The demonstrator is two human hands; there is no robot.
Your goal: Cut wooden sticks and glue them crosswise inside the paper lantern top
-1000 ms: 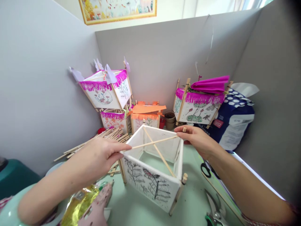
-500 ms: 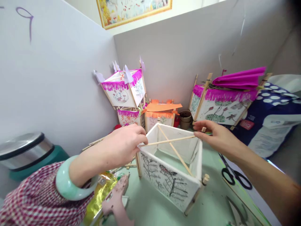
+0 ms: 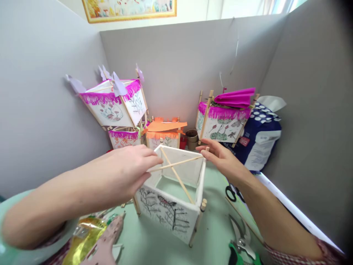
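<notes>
A four-sided lantern frame with white panels and black plant drawings stands on the green tabletop, its top open. Two thin wooden sticks cross over the opening. At the near-left corner my left hand is closed, thumb and fingers about the end of one wooden stick. Across from it my right hand touches the far-right corner, thumb on the rim by the stick's other end and fingers curled behind. The second stick runs from the back corner to the front-right corner. My left fingers hide the corner beneath them.
Decorated lanterns with purple fringe are stacked back left; an orange-fringed one is in the middle, another back right. Pruning shears and black-handled scissors lie right. A pink glue gun lies front left. Grey partitions enclose the table.
The camera view has turned to the right and pulled back a little. Both hands stay at the same lantern corners, and the crossed sticks keep their places.
</notes>
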